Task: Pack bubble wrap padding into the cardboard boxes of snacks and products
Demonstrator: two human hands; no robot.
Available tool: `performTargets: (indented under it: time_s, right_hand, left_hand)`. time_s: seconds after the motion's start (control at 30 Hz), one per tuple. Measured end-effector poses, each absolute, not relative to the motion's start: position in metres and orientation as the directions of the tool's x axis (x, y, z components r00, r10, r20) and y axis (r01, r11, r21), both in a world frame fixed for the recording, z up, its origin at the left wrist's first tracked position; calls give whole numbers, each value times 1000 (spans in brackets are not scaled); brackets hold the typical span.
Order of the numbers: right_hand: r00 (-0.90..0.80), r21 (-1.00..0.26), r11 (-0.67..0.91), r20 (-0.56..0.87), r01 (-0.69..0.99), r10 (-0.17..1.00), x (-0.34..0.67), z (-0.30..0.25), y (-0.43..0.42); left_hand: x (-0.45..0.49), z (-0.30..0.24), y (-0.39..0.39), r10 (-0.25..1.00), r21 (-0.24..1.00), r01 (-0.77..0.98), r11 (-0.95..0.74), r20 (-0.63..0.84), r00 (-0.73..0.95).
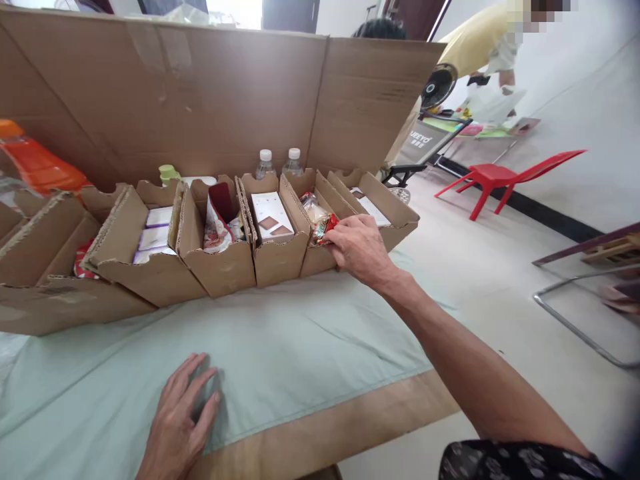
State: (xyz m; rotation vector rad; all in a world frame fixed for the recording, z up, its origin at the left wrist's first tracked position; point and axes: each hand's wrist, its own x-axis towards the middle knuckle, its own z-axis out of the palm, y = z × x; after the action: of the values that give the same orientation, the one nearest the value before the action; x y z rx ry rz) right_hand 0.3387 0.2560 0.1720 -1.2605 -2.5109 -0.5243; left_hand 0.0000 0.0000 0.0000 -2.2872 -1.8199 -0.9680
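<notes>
My right hand (361, 248) reaches to the front of a cardboard bin (320, 261), its fingers pinched on the red end of a snack packet (320, 217). The packet has a clear part and a red printed part, and it lies in the bin. My left hand (183, 413) rests on the pale green cloth (280, 353) near the table's front edge, fingers spread and holding nothing. Left of the packet's bin, a white box with brown squares (271, 215) stands in its own bin. On the right, another bin holds a white box (370, 205).
More bins hold purple-and-white packs (154, 237), a red-and-white packet (219, 223) and a red item (85, 259). Behind stand clear bottles (265, 164), an orange bottle (40, 160) and a tall cardboard panel (225, 93). Rightward are a red chair (495, 177) and a person in yellow (475, 40).
</notes>
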Motion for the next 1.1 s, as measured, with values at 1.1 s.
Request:
performTargets:
  time_s: [1.1]
  right_hand:
    - [-366,140,343,204,929,908,452,198,280]
  left_hand:
    - [-2,-10,-7,832,201,921,-334,522,187]
